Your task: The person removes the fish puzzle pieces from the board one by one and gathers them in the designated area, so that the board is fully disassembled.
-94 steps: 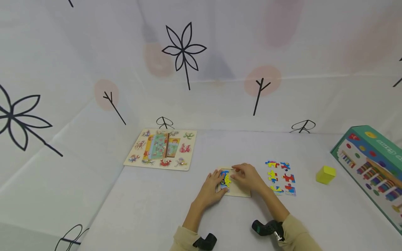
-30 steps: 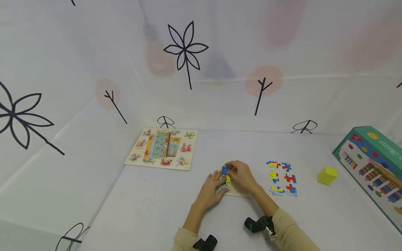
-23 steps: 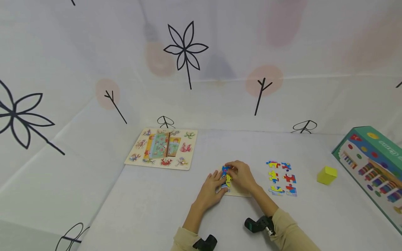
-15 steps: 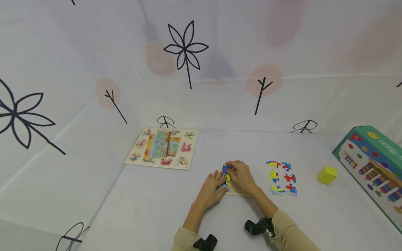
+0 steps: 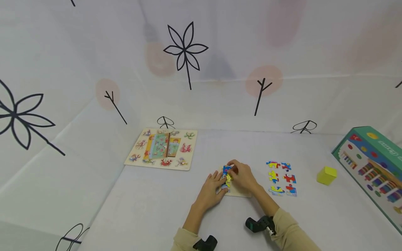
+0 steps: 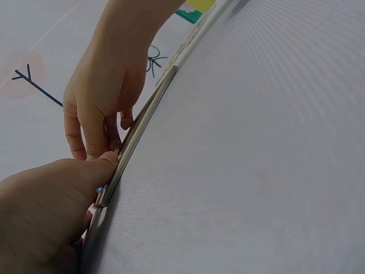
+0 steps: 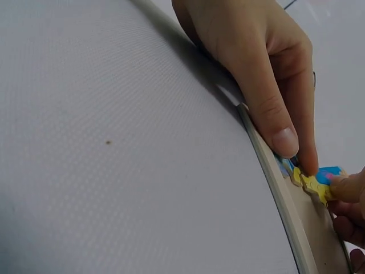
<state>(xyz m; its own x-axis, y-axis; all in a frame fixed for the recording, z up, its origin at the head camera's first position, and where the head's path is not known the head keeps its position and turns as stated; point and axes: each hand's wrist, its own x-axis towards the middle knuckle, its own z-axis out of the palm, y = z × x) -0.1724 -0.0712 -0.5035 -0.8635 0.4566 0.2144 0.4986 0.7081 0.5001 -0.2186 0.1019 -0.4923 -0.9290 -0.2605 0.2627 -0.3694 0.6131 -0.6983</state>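
Note:
My left hand (image 5: 209, 190) rests on the left side of a small wooden puzzle tray (image 5: 240, 193), its fingers fairly straight. In the right wrist view, its thumb and a fingertip press beside the blue and yellow pieces (image 7: 296, 176) along the tray's end. My right hand (image 5: 245, 177) reaches over the tray from the right and pinches a blue and yellow jigsaw piece (image 7: 317, 186) between thumb and finger. That piece lies against the others, partly covered by the fingers. Bare wood shows on the tray's right part.
Several loose jigsaw pieces (image 5: 289, 178) lie in two columns right of the tray. A yellow block (image 5: 326, 175) and a green toy box (image 5: 370, 167) stand farther right. At the back left lies a sea-animal puzzle board (image 5: 191, 158). A patterned white cloth hangs behind.
Since about three seconds ago, my right hand has shifted slightly left over the tray with the piece, and over the last second it barely moves. The left hand stays in place.

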